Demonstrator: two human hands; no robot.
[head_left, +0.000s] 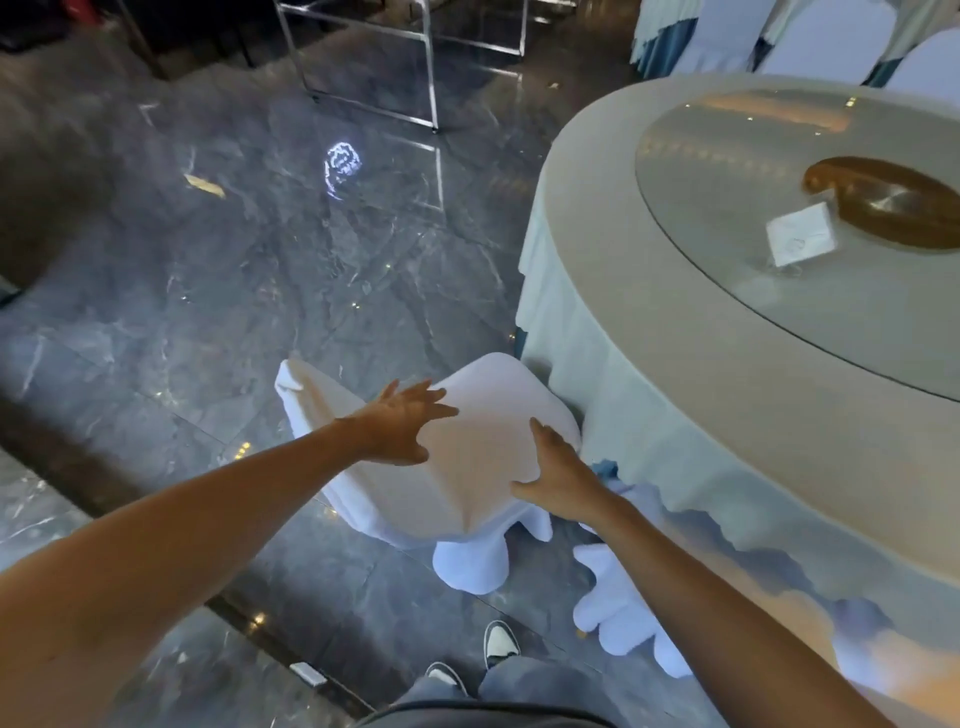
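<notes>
A chair draped in a white cover (483, 447) stands on the floor beside a round table. My left hand (402, 423) lies over the seat's left side with fingers spread and straight. My right hand (558, 473) rests on the seat's right front part, fingers extended along the cloth. The chair's back (311, 395) rises at the left, also under the cover. Neither hand is curled round the cloth.
A round table with a pale tablecloth (597, 374) stands at the right, carrying a glass turntable (779, 171) with a white card (800, 234). A second white chair cover (628, 608) hangs beside the table. Metal frames (431, 78) stand on the dark marble floor (208, 270).
</notes>
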